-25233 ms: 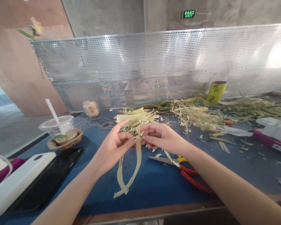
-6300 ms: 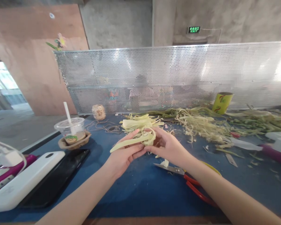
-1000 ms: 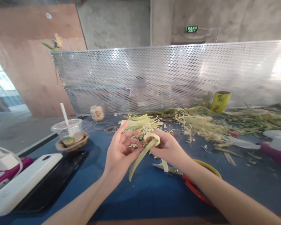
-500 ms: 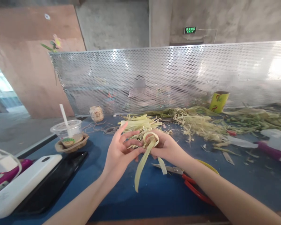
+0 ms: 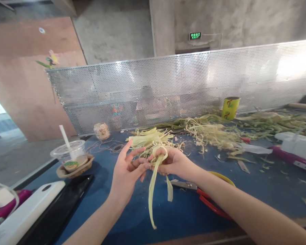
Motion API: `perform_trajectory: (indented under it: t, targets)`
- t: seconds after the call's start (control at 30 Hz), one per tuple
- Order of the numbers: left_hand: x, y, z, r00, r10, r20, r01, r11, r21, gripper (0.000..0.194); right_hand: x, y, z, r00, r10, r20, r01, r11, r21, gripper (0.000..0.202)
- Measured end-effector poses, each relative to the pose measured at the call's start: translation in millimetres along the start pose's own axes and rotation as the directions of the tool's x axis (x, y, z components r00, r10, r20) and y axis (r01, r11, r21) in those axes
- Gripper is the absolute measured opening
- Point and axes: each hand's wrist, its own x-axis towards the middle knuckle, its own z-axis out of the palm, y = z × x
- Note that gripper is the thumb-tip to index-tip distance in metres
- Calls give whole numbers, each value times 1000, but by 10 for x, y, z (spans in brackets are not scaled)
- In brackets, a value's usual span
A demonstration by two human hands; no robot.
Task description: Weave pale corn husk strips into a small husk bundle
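My right hand [image 5: 174,161] grips a looped pale green leaf strip [image 5: 153,194] between thumb and fingers. One long end hangs down in front of the blue table, and a shorter end hangs beside it. Just left of the loop is my left hand [image 5: 130,166], its thumb and a fingertip pressed together near the strip and its index finger raised. Whether it pinches the strip cannot be made out. Behind both hands lies a bundle of pale leaf strips [image 5: 150,137]. Scissors with red and yellow handles [image 5: 210,200] lie partly under my right forearm.
At left are a plastic cup with a straw [image 5: 71,154], a white power bank [image 5: 28,209] and a black device [image 5: 58,207]. Shredded leaves [image 5: 214,134], a yellow roll [image 5: 230,108] and a purple power strip [image 5: 295,160] are at right. A perforated metal screen [image 5: 155,88] stands behind.
The view has shifted and tilted slightly. The long end of the strip now hangs lower and straighter. My left hand has moved slightly away from the loop.
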Motion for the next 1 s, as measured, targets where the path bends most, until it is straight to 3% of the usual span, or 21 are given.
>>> perform_trajectory:
  t: [0.13,0.23,0.4,0.5,0.57,0.63,0.7,0.73,0.87,0.93,1.0]
  targets:
    - [-32,22,25,999,34,-17,-34,999,32,95,21,-12,-25,996,-26,-83,32,996,80,22]
    - [-57,29,47,998,46,-33,-42,995,92,97,47,-22,-99,987,-62,-146,70,996,47,23]
    - [-71,16,66,1000,-11,-1,11,993,120,88,77,-84,-286,951,-162,-263,159,987,-34,20]
    - [-76,47,37,994,-86,74,74,984,160,80,76,-132,-367,923,-214,-319,214,976,-36,19]
    - [-80,82,-14,957,-233,171,196,959,206,78,68,-157,-380,914,-221,-340,219,975,-45,18]
    - [-77,119,-85,870,-407,279,336,902,272,81,58,-169,-360,926,-209,-314,195,978,-77,15]
    - [-61,156,-159,806,-492,328,402,863,306,85,45,-166,-313,957,-167,-237,142,983,-118,13]
    - [-46,174,-189,813,-489,316,399,863,309,85,39,-161,-285,971,-140,-194,114,984,-138,12]
    - [36,220,-202,942,-322,98,272,899,342,59,13,-134,-176,987,-99,-124,65,966,-251,13]
    - [73,198,-155,953,-283,104,258,945,202,53,2,-127,-135,985,-116,-131,73,953,-293,15]
    - [101,145,-110,971,-227,72,222,973,63,66,-6,-121,-103,983,-127,-130,83,949,-304,15]
